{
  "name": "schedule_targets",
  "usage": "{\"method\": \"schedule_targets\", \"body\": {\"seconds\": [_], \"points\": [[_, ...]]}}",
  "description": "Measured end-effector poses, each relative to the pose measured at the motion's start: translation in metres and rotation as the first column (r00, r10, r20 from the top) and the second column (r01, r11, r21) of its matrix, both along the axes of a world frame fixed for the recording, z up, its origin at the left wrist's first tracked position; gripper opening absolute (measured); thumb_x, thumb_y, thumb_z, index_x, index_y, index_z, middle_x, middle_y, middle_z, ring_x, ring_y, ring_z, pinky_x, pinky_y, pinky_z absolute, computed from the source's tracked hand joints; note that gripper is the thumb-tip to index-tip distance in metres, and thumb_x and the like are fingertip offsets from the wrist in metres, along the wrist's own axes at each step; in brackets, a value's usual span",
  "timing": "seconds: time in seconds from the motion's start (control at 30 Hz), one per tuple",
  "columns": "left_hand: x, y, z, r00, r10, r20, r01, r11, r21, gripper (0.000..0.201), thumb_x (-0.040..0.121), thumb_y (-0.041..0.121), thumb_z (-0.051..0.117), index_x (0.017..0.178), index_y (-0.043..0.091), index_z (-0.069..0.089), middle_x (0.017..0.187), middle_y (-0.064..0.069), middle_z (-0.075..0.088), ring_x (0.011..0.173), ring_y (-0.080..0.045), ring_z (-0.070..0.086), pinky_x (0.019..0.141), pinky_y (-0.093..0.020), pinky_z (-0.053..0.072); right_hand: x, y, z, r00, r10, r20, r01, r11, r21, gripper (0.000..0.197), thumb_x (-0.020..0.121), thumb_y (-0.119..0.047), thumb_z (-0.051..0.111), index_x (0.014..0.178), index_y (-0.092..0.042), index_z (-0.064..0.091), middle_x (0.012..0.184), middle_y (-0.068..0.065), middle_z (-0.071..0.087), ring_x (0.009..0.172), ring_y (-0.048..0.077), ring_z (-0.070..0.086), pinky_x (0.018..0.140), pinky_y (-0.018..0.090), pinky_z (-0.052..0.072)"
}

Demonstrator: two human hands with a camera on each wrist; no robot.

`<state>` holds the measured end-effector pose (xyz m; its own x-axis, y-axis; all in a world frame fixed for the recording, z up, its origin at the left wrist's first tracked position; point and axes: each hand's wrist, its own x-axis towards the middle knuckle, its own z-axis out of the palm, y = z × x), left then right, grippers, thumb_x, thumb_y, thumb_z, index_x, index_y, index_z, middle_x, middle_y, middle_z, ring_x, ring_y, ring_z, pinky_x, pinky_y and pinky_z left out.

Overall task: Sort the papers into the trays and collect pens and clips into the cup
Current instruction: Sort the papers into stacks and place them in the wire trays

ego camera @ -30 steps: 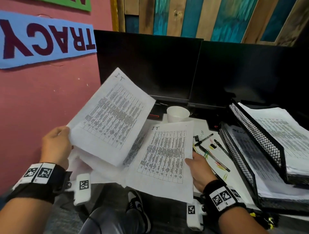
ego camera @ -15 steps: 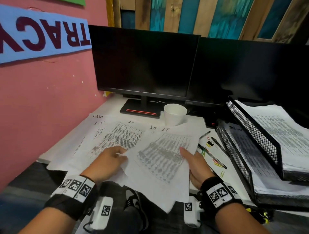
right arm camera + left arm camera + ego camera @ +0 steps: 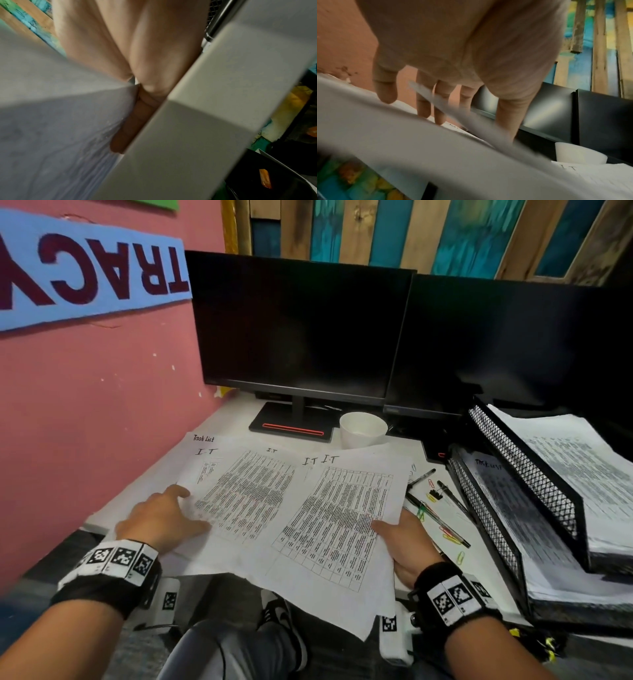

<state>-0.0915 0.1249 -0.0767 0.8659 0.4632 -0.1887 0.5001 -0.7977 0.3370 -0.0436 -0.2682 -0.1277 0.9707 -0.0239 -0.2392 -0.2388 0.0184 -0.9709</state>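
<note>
Two dark monitors (image 3: 298, 326) stand behind the white cup (image 3: 362, 429) on the bench (image 3: 236, 419), the black mesh trays (image 3: 520, 474) full of paper sit at my right, and pens (image 3: 438, 518) and coloured clips (image 3: 460, 558) lie between them and my sheets. The printed papers (image 3: 308, 508), dense tables headed "I.T" and one "Task List", overlap and hang off the near edge. My left hand (image 3: 161, 518) rests on them with fingers straight; my right hand (image 3: 407, 546) pinches the right sheet's edge, thumb on top.

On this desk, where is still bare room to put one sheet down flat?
Bare desk shows between the pink wall, the monitor stand and the spread papers. It is crowded between the papers and the mesh trays, where pens and clips lie.
</note>
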Motion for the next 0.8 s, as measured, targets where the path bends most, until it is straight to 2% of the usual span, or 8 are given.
{"method": "schedule_targets", "body": {"seconds": [0.13, 0.27, 0.37, 0.47, 0.53, 0.63, 0.73, 0.8], "points": [[-0.004, -0.001, 0.002, 0.999, 0.004, 0.041, -0.001, 0.997, -0.079, 0.095, 0.071, 0.048, 0.09, 0.149, 0.029, 0.04, 0.14, -0.008, 0.063, 0.122, -0.034, 0.062, 0.105, -0.05, 0.05, 0.0, 0.0, 0.0, 1.0, -0.003, -0.006, 0.003, 1.0, -0.004, 0.036, 0.099, 0.007, 0.058, 0.126, -0.013, 0.07, 0.117, 0.009, 0.079, 0.108, 0.033, 0.075, 0.097, 0.058, 0.058], [-0.007, -0.004, 0.005, 0.999, -0.004, 0.036, 0.009, 0.991, -0.134, 0.083, 0.078, 0.036, 0.089, 0.149, 0.021, 0.047, 0.138, -0.01, 0.065, 0.12, -0.031, 0.065, 0.1, -0.042, 0.052, -0.001, 0.0, 0.002, 1.0, -0.001, -0.012, 0.001, 1.0, -0.007, 0.036, 0.099, 0.007, 0.058, 0.126, -0.014, 0.07, 0.117, 0.009, 0.079, 0.107, 0.033, 0.076, 0.097, 0.058, 0.059], [-0.009, -0.005, 0.009, 0.997, -0.039, 0.069, 0.05, 0.985, -0.163, 0.04, 0.088, 0.027, 0.081, 0.124, 0.015, 0.068, 0.099, -0.001, 0.075, 0.079, -0.02, 0.074, 0.062, -0.03, 0.051, 0.0, 0.0, 0.001, 1.0, 0.008, -0.014, -0.008, 1.0, -0.02, 0.035, 0.099, 0.005, 0.058, 0.125, -0.015, 0.071, 0.116, 0.009, 0.079, 0.107, 0.034, 0.076, 0.098, 0.06, 0.058], [-0.013, -0.003, 0.014, 0.978, 0.023, 0.205, 0.034, 0.962, -0.272, 0.017, 0.099, 0.026, 0.07, 0.111, 0.014, 0.068, 0.099, 0.002, 0.074, 0.054, -0.02, 0.073, 0.062, -0.033, 0.052, 0.0, 0.0, 0.0, 1.0, 0.007, -0.024, -0.007, 1.0, -0.012, 0.036, 0.1, 0.005, 0.058, 0.127, -0.015, 0.07, 0.118, 0.009, 0.079, 0.108, 0.034, 0.076, 0.099, 0.06, 0.057], [-0.01, 0.007, 0.013, 0.929, 0.155, 0.336, 0.011, 0.896, -0.444, 0.021, 0.104, 0.026, 0.064, 0.122, 0.016, 0.064, 0.112, -0.003, 0.073, 0.056, -0.027, 0.074, 0.073, -0.043, 0.057, 0.0, 0.0, 0.001, 1.0, 0.012, -0.028, -0.012, 1.0, -0.008, 0.036, 0.1, 0.005, 0.058, 0.128, -0.015, 0.069, 0.118, 0.009, 0.079, 0.108, 0.033, 0.076, 0.099, 0.059, 0.058], [-0.006, 0.021, 0.015, 0.812, 0.393, 0.431, 0.024, 0.715, -0.698, 0.026, 0.107, 0.017, 0.056, 0.131, 0.01, 0.063, 0.108, -0.017, 0.075, 0.064, -0.03, 0.065, 0.061, -0.039, 0.055, -0.001, 0.0, 0.004, 0.999, 0.009, -0.039, -0.009, 1.0, 0.016, 0.036, 0.101, 0.005, 0.057, 0.127, -0.016, 0.07, 0.117, 0.008, 0.079, 0.107, 0.033, 0.076, 0.098, 0.058, 0.058], [-0.007, 0.013, 0.021, 0.816, 0.399, 0.419, 0.092, 0.626, -0.775, 0.024, 0.106, 0.011, 0.054, 0.129, 0.011, 0.062, 0.092, -0.013, 0.075, 0.054, -0.023, 0.054, 0.041, -0.022, 0.044, -0.002, 0.001, 0.007, 0.999, -0.009, -0.052, 0.012, 0.998, 0.059, 0.036, 0.102, 0.006, 0.055, 0.127, -0.015, 0.07, 0.115, 0.009, 0.08, 0.107, 0.034, 0.076, 0.098, 0.057, 0.058], [-0.008, 0.0, 0.02, 0.866, 0.311, 0.392, 0.126, 0.624, -0.771, 0.021, 0.105, 0.009, 0.056, 0.124, 0.012, 0.064, 0.081, -0.008, 0.078, 0.051, -0.022, 0.058, 0.044, -0.024, 0.046, -0.003, 0.002, 0.009, 0.998, -0.025, -0.061, 0.032, 0.994, 0.101, 0.033, 0.104, 0.002, 0.053, 0.128, -0.014, 0.069, 0.115, 0.01, 0.08, 0.108, 0.035, 0.075, 0.099, 0.058, 0.057]]}}
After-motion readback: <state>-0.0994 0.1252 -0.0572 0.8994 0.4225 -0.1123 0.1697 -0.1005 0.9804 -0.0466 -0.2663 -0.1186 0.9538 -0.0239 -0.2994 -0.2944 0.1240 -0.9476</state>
